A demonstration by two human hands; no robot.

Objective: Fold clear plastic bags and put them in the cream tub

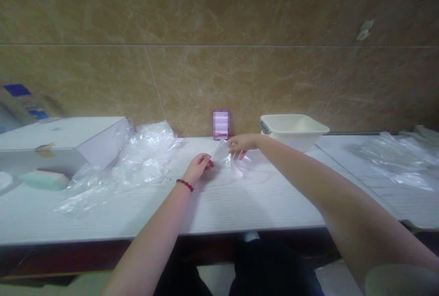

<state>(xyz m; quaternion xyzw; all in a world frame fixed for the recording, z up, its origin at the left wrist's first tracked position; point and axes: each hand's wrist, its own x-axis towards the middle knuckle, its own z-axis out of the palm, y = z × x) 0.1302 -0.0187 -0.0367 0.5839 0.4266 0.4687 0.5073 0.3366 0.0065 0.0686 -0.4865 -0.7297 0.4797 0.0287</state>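
Between my hands, a small clear plastic bag [236,164] hangs just above or on the white table. My right hand [243,144] is closed on its upper part, with the rest of the film drooping below the fingers. My left hand [200,167], a dark red bead bracelet on its wrist, pinches the bag's left edge with fingers curled. Behind the bag, a phone [221,124] with a lit screen leans upright against the tiled wall. Whether the bag contains anything cannot be made out.
Clear plastic bags [147,154] lie heaped left of my hands, beside a white box [61,136] and a pale green block [46,180]. A cream plastic tub [294,124] stands back right. More clear bags [401,159] lie far right on the white table [240,209].
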